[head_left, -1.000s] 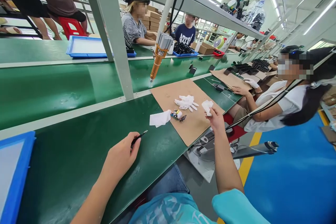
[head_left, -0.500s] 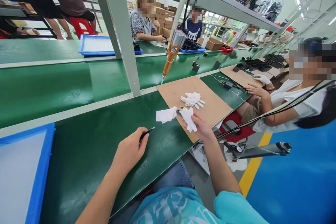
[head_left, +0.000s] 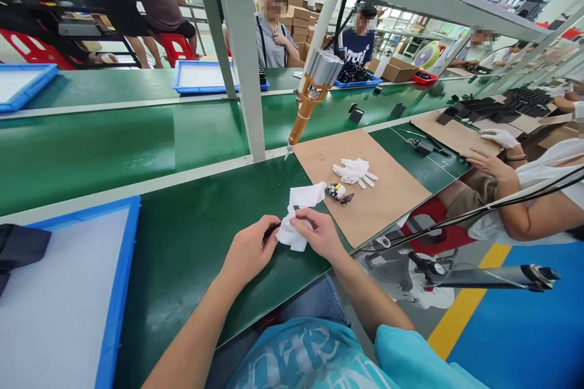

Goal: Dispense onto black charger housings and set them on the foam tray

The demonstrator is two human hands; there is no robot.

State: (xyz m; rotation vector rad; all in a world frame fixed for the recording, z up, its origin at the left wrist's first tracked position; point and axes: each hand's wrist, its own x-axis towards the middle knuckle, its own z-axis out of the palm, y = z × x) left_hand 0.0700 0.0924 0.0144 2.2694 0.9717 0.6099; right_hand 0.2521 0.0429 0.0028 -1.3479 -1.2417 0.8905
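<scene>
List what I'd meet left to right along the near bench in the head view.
Blue-rimmed tray → left hand → crumpled white piece → right hand → loose white glove → black boxy part → co-worker's gloved hand.

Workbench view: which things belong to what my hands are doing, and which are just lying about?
In use:
Black tool, in your left hand
Crumpled white sheet, in your right hand

Apparently just lying about:
Flat white sheet
Circuit board
Glove
Cardboard
Blue tray
</scene>
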